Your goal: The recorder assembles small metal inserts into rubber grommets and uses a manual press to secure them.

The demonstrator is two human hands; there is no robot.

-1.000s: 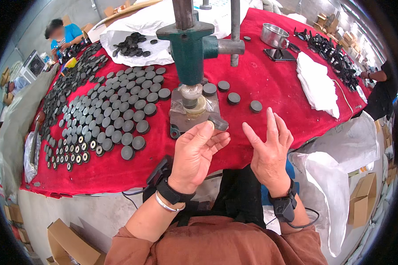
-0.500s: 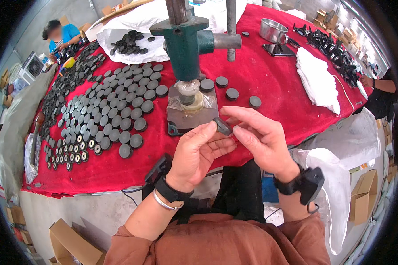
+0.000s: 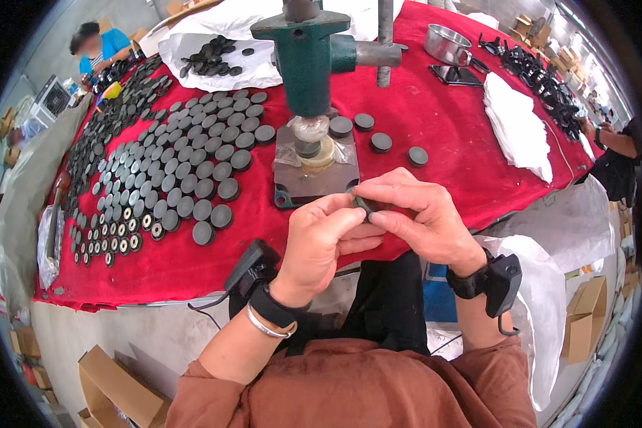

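Note:
Between my two hands, just in front of the press, is a small dark round disc (image 3: pixel 364 206), partly covered by fingers. My left hand (image 3: pixel 322 239) pinches it from the left with thumb and fingers. My right hand (image 3: pixel 419 217) grips its right side between thumb and forefinger. Beyond them stands a green hand press (image 3: pixel 303 71) over a metal base plate (image 3: pixel 314 187). Another dark disc (image 3: pixel 308 149) sits under its plastic-wrapped ram, on a pale ring (image 3: pixel 322 155). Several grey-topped discs (image 3: pixel 381 142) lie right of the press.
Many grey discs (image 3: pixel 203 189) cover the red cloth (image 3: pixel 257 235) on the left. Loose black parts (image 3: pixel 210 57) lie on a white sheet. A metal pot (image 3: pixel 446 46), a phone (image 3: pixel 455 75) and a white cloth (image 3: pixel 513 125) are at right. Co-workers sit at far left and right.
My right hand has closed in and now holds the disc along with my left; before, its fingers were apart beside it. The whole view has shifted slightly.

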